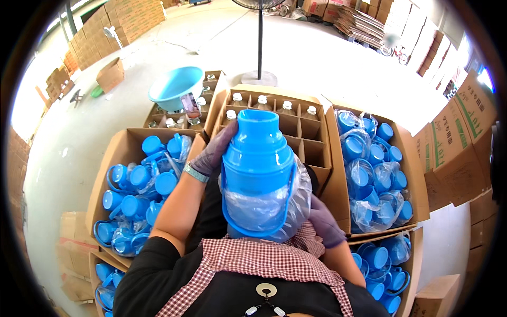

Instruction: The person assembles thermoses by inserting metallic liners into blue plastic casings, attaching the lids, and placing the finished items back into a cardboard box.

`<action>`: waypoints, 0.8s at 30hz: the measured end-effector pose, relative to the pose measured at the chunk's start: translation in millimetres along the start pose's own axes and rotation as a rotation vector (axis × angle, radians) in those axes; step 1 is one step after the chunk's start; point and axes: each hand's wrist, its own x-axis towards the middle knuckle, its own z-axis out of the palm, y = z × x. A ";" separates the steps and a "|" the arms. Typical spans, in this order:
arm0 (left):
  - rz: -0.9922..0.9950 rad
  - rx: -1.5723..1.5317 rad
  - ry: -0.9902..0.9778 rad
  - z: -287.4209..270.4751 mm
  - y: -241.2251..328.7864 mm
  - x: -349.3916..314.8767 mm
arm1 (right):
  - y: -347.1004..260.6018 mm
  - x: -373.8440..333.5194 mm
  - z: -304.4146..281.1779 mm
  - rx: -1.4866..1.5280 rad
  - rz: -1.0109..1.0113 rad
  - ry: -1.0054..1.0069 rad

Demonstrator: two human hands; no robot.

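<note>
Upright in front of my chest is a blue plastic thermos flask casing [259,158], with a wide open neck and a carrying handle hanging around its lower front. My left hand [215,150], in a purple-grey glove, grips its upper left side near the shoulder. A clear plastic bag [302,193] wraps the casing's lower part and bulges out on the right. At that bulge my right hand [326,224], gloved the same way, is closed on the bag; its fingertips are partly hidden. A divided carton [311,127] holding several white-topped glass liners [262,99] stands just beyond the casing.
Cartons of blue cups or lids [140,177] flank me on the left and of similar blue parts [376,153] on the right. A light blue basin [177,87] sits on another divided carton. Behind stands a fan [260,76]. A tilted carton [457,142] is at far right.
</note>
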 end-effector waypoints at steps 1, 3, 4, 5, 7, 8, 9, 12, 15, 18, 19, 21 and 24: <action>-0.077 -0.183 0.049 -1.0 -12.9 12.5 | -20.9 -14.9 -14.0 -0.176 -0.077 0.059; -0.160 -0.232 0.059 5.9 -17.9 30.8 | -43.9 -19.9 -17.2 -0.455 -0.396 0.367; -0.194 -0.230 0.077 2.5 -26.2 41.3 | -65.6 -9.0 0.8 -0.664 -0.590 0.531; -0.288 -0.169 0.155 0.7 -28.6 44.8 | -87.6 6.4 25.7 -0.829 -0.738 0.463; -0.299 -0.288 0.066 -11.2 -39.7 56.7 | -113.3 46.1 79.0 -1.091 -0.951 0.289; -0.303 -0.348 0.020 -16.1 -45.3 60.9 | -113.6 61.7 99.3 -1.177 -0.998 0.191; -0.234 -0.306 0.039 -20.6 -43.8 52.9 | -108.8 74.1 113.5 -1.260 -0.965 0.150; -0.096 -0.236 0.000 -31.5 -41.6 43.9 | -98.0 111.5 109.5 -1.157 -0.849 0.106; 0.444 0.347 -0.069 -32.3 -34.4 21.4 | -28.4 161.5 -10.4 -0.391 -0.407 0.130; 0.719 0.593 -0.140 -79.8 -75.4 25.0 | -17.8 196.3 -20.5 -0.291 -0.214 0.155; 0.570 0.508 0.016 -80.9 -88.4 39.0 | -32.6 197.0 -8.3 -0.392 -0.389 0.206; 0.284 0.262 0.340 -82.8 -112.3 64.2 | -67.0 194.3 28.3 -0.688 -0.742 0.140; 0.311 0.388 0.099 -63.6 -110.3 83.9 | -64.9 205.2 12.6 -0.849 -0.709 0.036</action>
